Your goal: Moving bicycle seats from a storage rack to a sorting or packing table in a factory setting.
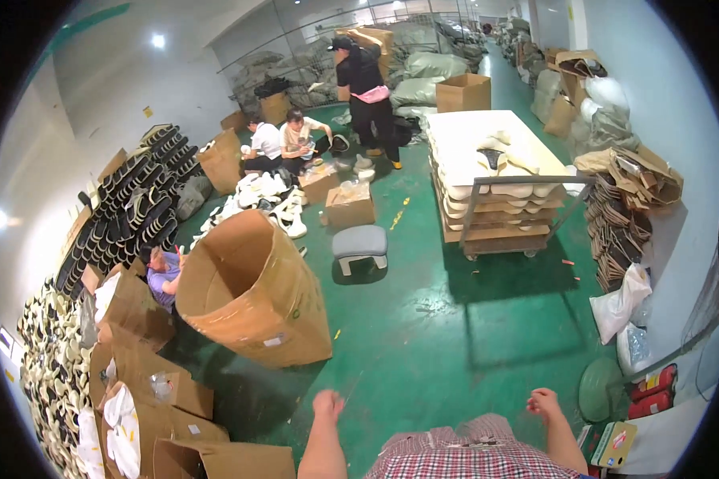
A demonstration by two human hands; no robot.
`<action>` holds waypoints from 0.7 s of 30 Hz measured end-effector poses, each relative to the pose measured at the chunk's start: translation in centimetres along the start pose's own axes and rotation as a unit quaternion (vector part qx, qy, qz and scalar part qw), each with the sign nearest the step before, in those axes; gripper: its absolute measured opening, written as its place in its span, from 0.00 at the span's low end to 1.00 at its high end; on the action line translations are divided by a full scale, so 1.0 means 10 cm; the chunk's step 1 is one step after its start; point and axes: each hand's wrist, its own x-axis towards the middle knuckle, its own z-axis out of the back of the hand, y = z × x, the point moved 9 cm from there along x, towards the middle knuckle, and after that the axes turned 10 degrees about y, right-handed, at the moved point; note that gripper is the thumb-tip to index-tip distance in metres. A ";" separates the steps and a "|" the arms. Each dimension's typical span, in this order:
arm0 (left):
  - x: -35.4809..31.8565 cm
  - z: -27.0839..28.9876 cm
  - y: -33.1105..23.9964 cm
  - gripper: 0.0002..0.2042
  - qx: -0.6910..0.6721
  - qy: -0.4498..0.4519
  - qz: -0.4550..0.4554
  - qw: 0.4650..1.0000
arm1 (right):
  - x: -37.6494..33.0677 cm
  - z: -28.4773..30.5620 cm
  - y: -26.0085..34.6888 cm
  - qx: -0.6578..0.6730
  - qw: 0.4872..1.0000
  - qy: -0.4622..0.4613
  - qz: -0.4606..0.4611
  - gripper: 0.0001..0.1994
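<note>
My left hand [327, 405] hangs in front of me over the green floor, its fingers curled in and nothing visible in them. It is nearest to a tall, open brown cardboard box [287, 311], with a gap between them. On the other side my right hand [543, 401] is raised with bent, closed fingers, and it too shows nothing held. A round green fan-like disc [600, 389] stands to the right of that hand. Neither hand touches anything.
A wheeled cart [527, 209] carries stacked boards with white sole-shaped pieces. A grey stool [359, 243] stands mid-floor. Opened cartons [224, 461] line the left, beside piled black-and-white soles [128, 199]. Several people work beyond, one standing [365, 76]. Flattened cardboard [615, 231] leans right.
</note>
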 end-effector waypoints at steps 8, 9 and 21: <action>0.94 -4.43 -2.07 0.13 -0.096 0.223 -0.047 0.969 | 1.41 0.99 1.62 0.148 0.981 -0.094 0.079 0.08; 0.98 -4.78 -2.22 0.11 -0.107 0.217 -0.045 0.969 | 1.57 0.99 1.89 0.150 0.980 -0.103 0.085 0.08; 2.68 -7.02 -3.07 0.12 0.014 0.203 -0.001 0.979 | 2.50 1.20 6.10 0.037 0.914 -0.100 0.391 0.10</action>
